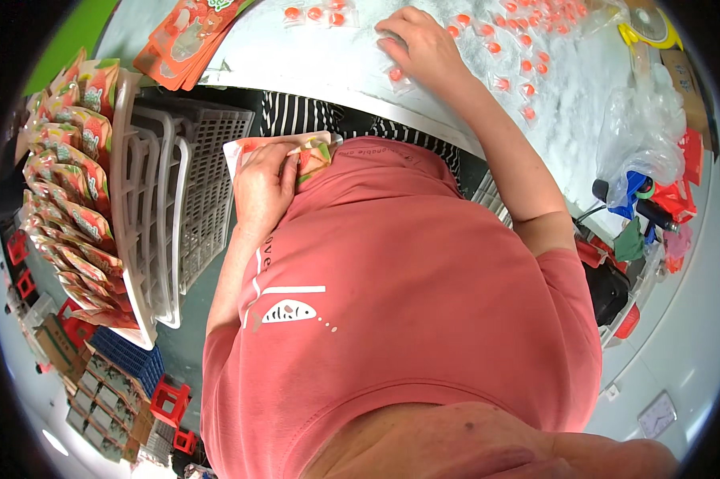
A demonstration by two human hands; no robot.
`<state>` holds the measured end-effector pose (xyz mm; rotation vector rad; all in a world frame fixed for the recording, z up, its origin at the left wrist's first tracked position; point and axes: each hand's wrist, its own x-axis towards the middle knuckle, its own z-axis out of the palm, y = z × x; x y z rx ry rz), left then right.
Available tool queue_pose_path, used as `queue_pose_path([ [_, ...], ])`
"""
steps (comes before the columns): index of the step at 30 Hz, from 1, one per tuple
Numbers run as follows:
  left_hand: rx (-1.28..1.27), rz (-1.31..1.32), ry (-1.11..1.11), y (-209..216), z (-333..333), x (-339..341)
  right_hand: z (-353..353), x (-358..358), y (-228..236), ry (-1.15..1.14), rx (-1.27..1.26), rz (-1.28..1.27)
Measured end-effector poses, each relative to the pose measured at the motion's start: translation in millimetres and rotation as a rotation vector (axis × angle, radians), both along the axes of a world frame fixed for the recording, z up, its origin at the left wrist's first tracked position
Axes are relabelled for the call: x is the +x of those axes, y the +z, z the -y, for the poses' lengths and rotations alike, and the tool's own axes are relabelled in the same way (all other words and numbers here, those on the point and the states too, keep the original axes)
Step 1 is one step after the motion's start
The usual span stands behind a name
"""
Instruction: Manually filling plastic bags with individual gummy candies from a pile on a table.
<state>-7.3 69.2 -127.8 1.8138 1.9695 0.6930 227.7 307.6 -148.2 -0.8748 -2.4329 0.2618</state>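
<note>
My left hand (pixel 264 185) is closed on the top edge of a small printed pouch (pixel 314 160), red, green and cream, held against my waist at the table's near edge. A white and red edge of packaging shows behind its fingers. My right hand (pixel 425 46) rests on the white table (pixel 312 60), thumb and fingers apart, fingertips pointing left. A clear-wrapped red-orange candy (pixel 396 74) lies just below its thumb. Several more wrapped candies (pixel 315 13) sit to its left. To its right spreads a loose scatter of the same candies (pixel 526 40).
Flat orange printed pouches (pixel 186 44) lie at the table's left end. Filled pouches (pixel 80 199) stand in a white crate (pixel 132 207) at my left. A tape roll (pixel 651 28), clear plastic bags (pixel 643 132) and a cardboard box (pixel 685 88) occupy the right side.
</note>
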Motion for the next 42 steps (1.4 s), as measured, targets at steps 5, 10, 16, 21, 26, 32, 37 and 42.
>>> queue_pose_path([
  [5,0.020,-0.034,-0.013,0,1,2,-1,-32,38,-0.046,-0.406,-0.141],
  [10,-0.011,-0.021,-0.019,-2,2,1,-24,-86,45,0.057,-0.146,0.257],
  [16,0.012,0.017,0.030,-6,4,-2,-45,-69,7,0.038,-0.215,-0.184],
  [21,0.055,-0.005,0.003,-13,0,-4,-34,52,-5,-0.269,-0.761,-0.693],
  [26,-0.008,-0.018,-0.028,-8,-10,-1,30,81,10,-0.307,-0.466,-0.377],
  [32,0.010,-0.013,-0.064,-8,-13,-1,55,70,-2,-0.284,-0.422,-0.228],
  [37,0.005,-0.014,-0.052,-7,-6,1,37,70,8,-0.409,-0.390,-0.244],
  [42,-0.003,-0.024,-0.046,-4,-6,4,4,66,-10,-0.326,0.067,-0.096],
])
